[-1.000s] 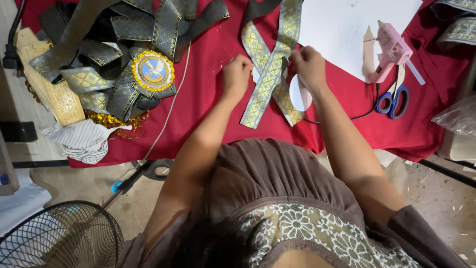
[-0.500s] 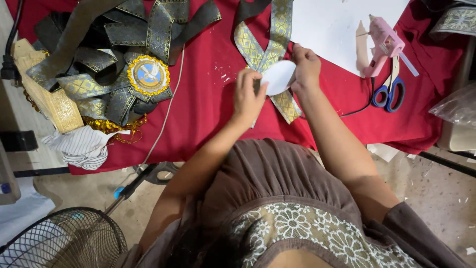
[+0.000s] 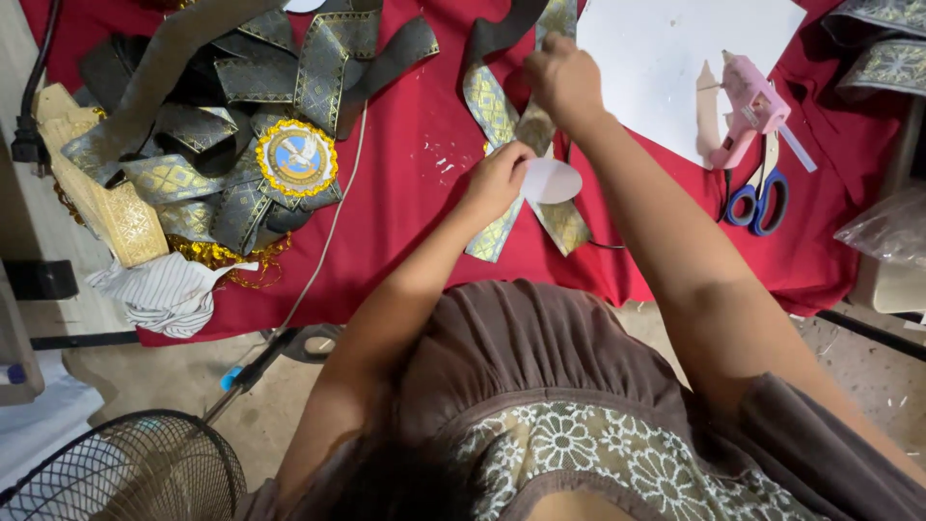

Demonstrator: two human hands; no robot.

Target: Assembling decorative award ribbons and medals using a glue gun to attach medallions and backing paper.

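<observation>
White disc met brocade strip at frame centre.
Your left hand pinched the white paper disc just right of its grip; your right hand clenched the brocade strip above, its length running diagonally.

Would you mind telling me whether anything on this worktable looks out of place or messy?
Mostly ordinary craft clutter. Small white scraps are scattered on the red cloth just left of the left hand, and a striped rag hangs over the table's near edge. Nothing looks damaged.
</observation>
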